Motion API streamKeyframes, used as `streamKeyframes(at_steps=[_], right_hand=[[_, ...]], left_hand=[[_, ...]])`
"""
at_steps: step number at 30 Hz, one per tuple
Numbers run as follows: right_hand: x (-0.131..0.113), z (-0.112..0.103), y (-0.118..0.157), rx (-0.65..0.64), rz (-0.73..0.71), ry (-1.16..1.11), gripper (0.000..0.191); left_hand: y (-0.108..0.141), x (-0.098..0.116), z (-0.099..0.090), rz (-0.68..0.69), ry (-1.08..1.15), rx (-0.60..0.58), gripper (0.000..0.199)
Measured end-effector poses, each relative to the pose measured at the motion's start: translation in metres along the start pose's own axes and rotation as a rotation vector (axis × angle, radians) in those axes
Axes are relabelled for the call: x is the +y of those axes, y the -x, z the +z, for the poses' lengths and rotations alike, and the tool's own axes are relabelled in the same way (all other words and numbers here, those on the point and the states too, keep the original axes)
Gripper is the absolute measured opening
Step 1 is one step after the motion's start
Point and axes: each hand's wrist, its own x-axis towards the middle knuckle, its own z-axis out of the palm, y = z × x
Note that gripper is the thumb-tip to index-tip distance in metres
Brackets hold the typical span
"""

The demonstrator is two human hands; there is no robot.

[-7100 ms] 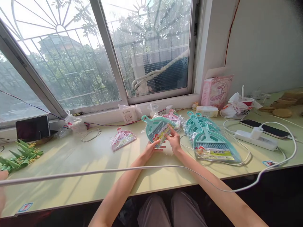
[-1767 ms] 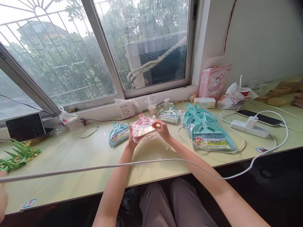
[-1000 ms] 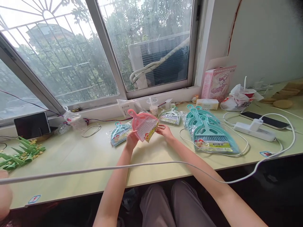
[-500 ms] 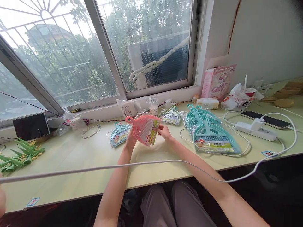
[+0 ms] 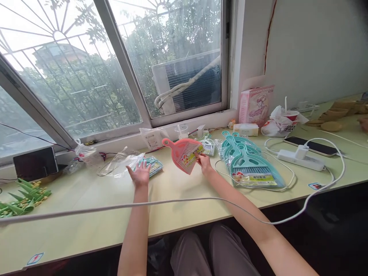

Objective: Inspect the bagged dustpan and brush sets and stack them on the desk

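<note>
The person's right hand (image 5: 204, 163) has its grip clamped on the lower right side of a pink dustpan set (image 5: 178, 154), holding it tilted above the table (image 5: 86, 230), between the near edge and the window-side edge. The left hand (image 5: 140, 175) is turned up, its grip apart with fingers spread. Just beyond it is a clear plastic bag (image 5: 122, 165); whether they touch cannot be told. A wrapped teal set (image 5: 155, 167) lies just beside that hand. A green set (image 5: 207, 144) lies toward the window-side edge, and stacked teal dustpans (image 5: 250, 163) lie right of the right hand, nearer the table's near edge.
</note>
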Motion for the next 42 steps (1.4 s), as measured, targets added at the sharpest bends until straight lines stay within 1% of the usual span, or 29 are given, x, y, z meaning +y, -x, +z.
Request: streamKeyframes(at_steps=[3,5,7,9,11,13,15,17,18,19,21,22,23,25,26,28,30,32,33,34,36,38,40,42], right_hand=[[0.000,0.002,0.000,0.054,0.059,-0.133,0.024],[0.000,0.005,0.002,0.006,0.073,-0.175,0.025],[0.000,0.008,0.004,-0.069,0.073,-0.174,0.028],[0.000,0.010,0.006,-0.123,0.083,-0.139,0.031],[-0.001,0.011,0.006,-0.152,0.109,-0.089,0.031],[-0.002,0.010,0.005,-0.171,0.149,-0.026,0.029],[-0.003,0.008,0.004,-0.197,0.178,0.060,0.025],[-0.004,0.006,0.004,-0.195,0.162,0.210,0.020],[-0.005,0.004,0.004,-0.177,0.124,0.327,0.022],[-0.006,0.002,0.005,-0.151,0.060,0.479,0.029],[-0.009,-0.001,0.007,-0.092,-0.110,0.866,0.049],[-0.010,-0.002,0.008,-0.083,-0.197,1.067,0.055],[-0.012,-0.002,0.009,-0.096,-0.267,1.244,0.057],[-0.014,-0.002,0.012,-0.136,-0.341,1.485,0.050],[-0.014,-0.001,0.013,-0.147,-0.359,1.552,0.045],[-0.014,0.001,0.014,-0.127,-0.424,1.606,0.035],[-0.013,0.002,0.013,-0.105,-0.554,1.565,0.025],[-0.010,0.003,0.011,-0.146,-0.665,1.407,0.019],[-0.006,0.005,0.010,-0.183,-0.686,1.298,0.021],[-0.002,0.007,0.010,-0.225,-0.683,1.185,0.024],[0.010,0.013,0.013,-0.295,-0.633,0.987,0.029],[0.023,0.019,0.018,-0.337,-0.565,0.849,0.034],[0.030,0.026,0.025,-0.337,-0.511,0.746,0.036],[0.031,0.030,0.031,-0.306,-0.471,0.632,0.039]], left_hand=[[0.010,-0.014,0.031,-0.115,0.065,-0.304,0.083],[0.019,-0.024,0.049,-0.164,0.061,-0.480,0.074],[0.027,-0.033,0.060,-0.206,0.052,-0.600,0.065],[0.030,-0.037,0.063,-0.254,0.048,-0.644,0.056],[0.029,-0.038,0.062,-0.281,0.049,-0.604,0.047],[0.025,-0.037,0.059,-0.277,0.047,-0.515,0.040],[0.021,-0.035,0.056,-0.263,0.023,-0.445,0.038],[0.018,-0.032,0.055,-0.222,-0.018,-0.392,0.039],[0.018,-0.031,0.055,-0.195,-0.043,-0.371,0.040],[0.018,-0.029,0.055,-0.164,-0.073,-0.352,0.043],[0.019,-0.027,0.056,-0.093,-0.151,-0.303,0.049],[0.021,-0.027,0.058,-0.045,-0.199,-0.265,0.053],[0.023,-0.027,0.060,0.013,-0.252,-0.222,0.057],[0.029,-0.029,0.066,0.141,-0.361,-0.140,0.060],[0.033,-0.031,0.070,0.198,-0.411,-0.116,0.059],[0.042,-0.034,0.077,0.283,-0.495,-0.110,0.053],[0.050,-0.037,0.082,0.353,-0.574,-0.133,0.047],[0.055,-0.038,0.083,0.451,-0.677,-0.147,0.042],[0.057,-0.038,0.083,0.518,-0.736,-0.149,0.041],[0.058,-0.038,0.082,0.594,-0.799,-0.151,0.040],[0.059,-0.037,0.081,0.756,-0.913,-0.165,0.038],[0.060,-0.036,0.080,0.892,-0.996,-0.208,0.037],[0.061,-0.035,0.080,0.983,-1.044,-0.232,0.036],[0.062,-0.034,0.080,1.036,-1.058,-0.205,0.035]])
